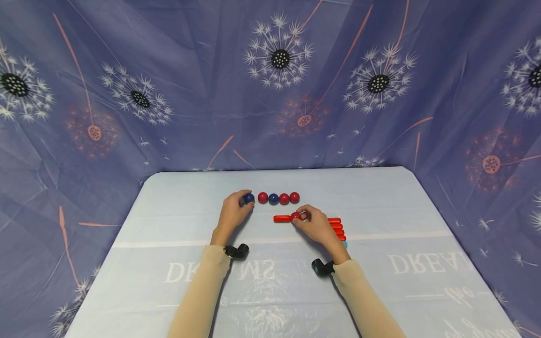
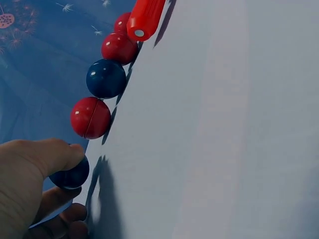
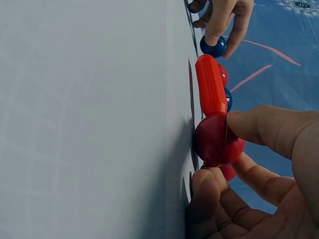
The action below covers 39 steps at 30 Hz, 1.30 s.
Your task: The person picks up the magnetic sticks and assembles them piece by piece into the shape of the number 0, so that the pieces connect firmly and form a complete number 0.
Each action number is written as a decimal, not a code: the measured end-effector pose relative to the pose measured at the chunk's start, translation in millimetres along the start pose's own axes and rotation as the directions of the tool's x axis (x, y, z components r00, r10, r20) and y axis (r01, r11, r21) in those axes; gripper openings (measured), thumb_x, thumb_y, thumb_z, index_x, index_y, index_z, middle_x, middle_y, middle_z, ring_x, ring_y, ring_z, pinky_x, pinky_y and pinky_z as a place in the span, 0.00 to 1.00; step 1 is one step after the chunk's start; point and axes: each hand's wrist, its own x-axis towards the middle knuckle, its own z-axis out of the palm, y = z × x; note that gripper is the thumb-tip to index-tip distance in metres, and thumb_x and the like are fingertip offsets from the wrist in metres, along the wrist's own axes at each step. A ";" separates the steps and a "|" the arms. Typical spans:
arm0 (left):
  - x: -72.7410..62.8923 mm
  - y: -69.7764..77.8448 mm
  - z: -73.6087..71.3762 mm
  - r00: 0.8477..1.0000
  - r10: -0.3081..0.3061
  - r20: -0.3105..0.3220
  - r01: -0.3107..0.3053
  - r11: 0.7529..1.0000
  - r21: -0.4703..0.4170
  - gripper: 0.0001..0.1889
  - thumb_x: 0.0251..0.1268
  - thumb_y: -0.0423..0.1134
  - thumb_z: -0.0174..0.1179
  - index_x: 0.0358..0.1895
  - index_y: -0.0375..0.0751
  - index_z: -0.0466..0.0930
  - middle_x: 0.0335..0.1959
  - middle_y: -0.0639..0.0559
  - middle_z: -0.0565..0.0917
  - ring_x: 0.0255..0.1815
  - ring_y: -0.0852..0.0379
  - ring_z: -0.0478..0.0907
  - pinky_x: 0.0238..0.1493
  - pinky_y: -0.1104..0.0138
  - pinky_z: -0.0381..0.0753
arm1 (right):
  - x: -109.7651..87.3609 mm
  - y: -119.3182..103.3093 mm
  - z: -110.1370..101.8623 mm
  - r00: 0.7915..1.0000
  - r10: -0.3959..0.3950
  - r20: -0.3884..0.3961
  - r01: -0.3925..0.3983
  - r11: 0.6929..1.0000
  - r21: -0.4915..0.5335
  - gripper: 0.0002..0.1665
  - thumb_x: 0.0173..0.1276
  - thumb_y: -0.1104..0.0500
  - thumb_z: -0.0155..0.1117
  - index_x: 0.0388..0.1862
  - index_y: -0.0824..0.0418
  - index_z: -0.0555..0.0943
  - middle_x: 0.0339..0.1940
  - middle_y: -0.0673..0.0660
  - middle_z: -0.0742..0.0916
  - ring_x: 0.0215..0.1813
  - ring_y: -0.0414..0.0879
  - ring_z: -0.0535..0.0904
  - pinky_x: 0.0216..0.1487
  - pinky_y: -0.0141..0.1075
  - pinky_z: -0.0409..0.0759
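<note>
My left hand (image 1: 233, 212) pinches a dark blue ball (image 2: 75, 174) between thumb and fingers, at the left end of a row of balls. Beside it in the row come a red ball (image 1: 263, 197), a blue ball (image 1: 273, 199) and two more red ones. Nearer to me, my right hand (image 1: 314, 223) grips another red ball (image 3: 217, 140), with the thumb on one side and fingers on the other. From that ball a red ridged stick (image 3: 211, 84) points left, its end right at the ball's surface.
Several red sticks (image 1: 336, 226) lie side by side under and behind my right hand, with a light blue piece (image 1: 344, 244) at their near end. The white table cover (image 1: 177, 211) reaches back to a blue dandelion-print curtain (image 1: 203, 117).
</note>
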 end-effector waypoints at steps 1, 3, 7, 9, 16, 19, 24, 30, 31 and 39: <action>-2.0 0.2 -0.4 1.000 -0.002 -0.002 0.002 1.000 -0.007 0.20 0.64 0.36 0.71 0.60 0.40 0.85 0.53 0.39 0.87 0.40 0.47 0.80 0.48 0.52 0.79 | 0.0 0.0 0.1 1.000 0.001 0.001 -0.001 1.000 0.001 0.19 0.68 0.54 0.72 0.55 0.60 0.82 0.40 0.56 0.85 0.35 0.47 0.76 0.37 0.36 0.74; -6.0 0.9 -1.3 1.000 -0.003 -0.005 0.003 1.000 -0.016 0.20 0.63 0.36 0.71 0.59 0.40 0.85 0.53 0.38 0.87 0.40 0.48 0.79 0.47 0.53 0.79 | 0.3 0.1 0.2 1.000 0.001 0.003 -0.001 1.000 0.001 0.19 0.68 0.55 0.72 0.55 0.60 0.82 0.40 0.57 0.85 0.35 0.47 0.76 0.37 0.36 0.75; -13.1 2.2 -2.6 1.000 0.003 -0.003 -0.003 1.000 -0.015 0.20 0.63 0.35 0.71 0.59 0.40 0.85 0.53 0.38 0.87 0.41 0.47 0.79 0.48 0.53 0.78 | 0.9 0.3 0.3 1.000 0.004 0.003 -0.004 1.000 -0.005 0.19 0.69 0.55 0.72 0.55 0.61 0.82 0.41 0.57 0.85 0.35 0.47 0.75 0.37 0.36 0.74; -17.0 3.1 -3.1 1.000 -0.002 -0.004 0.002 1.000 -0.018 0.20 0.64 0.35 0.71 0.59 0.40 0.85 0.54 0.39 0.87 0.42 0.47 0.80 0.50 0.52 0.79 | 0.8 -0.2 0.7 1.000 0.006 0.005 -0.006 1.000 -0.008 0.19 0.69 0.55 0.72 0.55 0.60 0.82 0.41 0.57 0.85 0.36 0.48 0.75 0.37 0.36 0.74; -27.8 9.2 -2.5 1.000 -0.024 0.011 0.024 0.999 -0.039 0.19 0.64 0.36 0.70 0.59 0.41 0.85 0.44 0.42 0.86 0.34 0.52 0.75 0.41 0.59 0.75 | 2.8 -0.4 2.2 1.000 0.014 0.004 -0.014 1.000 -0.017 0.20 0.69 0.54 0.72 0.55 0.59 0.82 0.40 0.56 0.84 0.36 0.47 0.75 0.38 0.36 0.74; -31.7 11.9 -0.4 0.999 -0.020 0.029 0.021 0.999 -0.030 0.20 0.64 0.36 0.71 0.59 0.42 0.85 0.38 0.45 0.84 0.31 0.56 0.73 0.37 0.62 0.73 | 2.9 -0.5 2.6 1.000 0.019 0.007 -0.018 1.000 -0.019 0.20 0.69 0.53 0.72 0.56 0.59 0.82 0.40 0.56 0.84 0.36 0.47 0.75 0.37 0.36 0.73; -34.9 17.0 4.0 0.996 -0.001 0.085 0.002 1.000 -0.014 0.20 0.64 0.38 0.72 0.60 0.43 0.85 0.40 0.47 0.85 0.30 0.56 0.73 0.35 0.63 0.73 | 2.1 0.7 2.5 1.000 0.009 -0.006 -0.009 1.000 -0.023 0.19 0.69 0.52 0.71 0.55 0.58 0.83 0.40 0.56 0.85 0.37 0.48 0.75 0.38 0.37 0.74; -36.2 20.6 7.8 0.991 -0.009 0.135 0.007 1.000 0.016 0.21 0.64 0.40 0.72 0.60 0.46 0.85 0.46 0.48 0.87 0.32 0.57 0.74 0.37 0.64 0.74 | 1.2 1.3 2.6 1.000 0.007 -0.010 -0.008 1.000 -0.020 0.19 0.69 0.53 0.72 0.55 0.59 0.83 0.40 0.56 0.84 0.36 0.48 0.75 0.37 0.37 0.74; -36.0 21.2 8.1 0.990 -0.006 0.142 0.003 1.000 0.016 0.21 0.64 0.40 0.73 0.60 0.47 0.85 0.47 0.48 0.87 0.32 0.57 0.74 0.37 0.64 0.75 | 1.3 1.5 2.7 1.000 0.006 -0.013 -0.006 1.000 -0.020 0.19 0.69 0.53 0.72 0.55 0.60 0.83 0.40 0.56 0.84 0.36 0.48 0.75 0.37 0.36 0.73; -34.2 24.1 9.2 0.979 0.045 0.198 -0.047 0.999 0.002 0.21 0.64 0.41 0.73 0.60 0.46 0.85 0.47 0.47 0.87 0.34 0.56 0.75 0.38 0.63 0.75 | 3.8 1.3 4.7 1.000 -0.012 -0.026 0.011 1.000 -0.023 0.18 0.70 0.53 0.71 0.54 0.60 0.83 0.40 0.57 0.84 0.35 0.47 0.74 0.37 0.37 0.72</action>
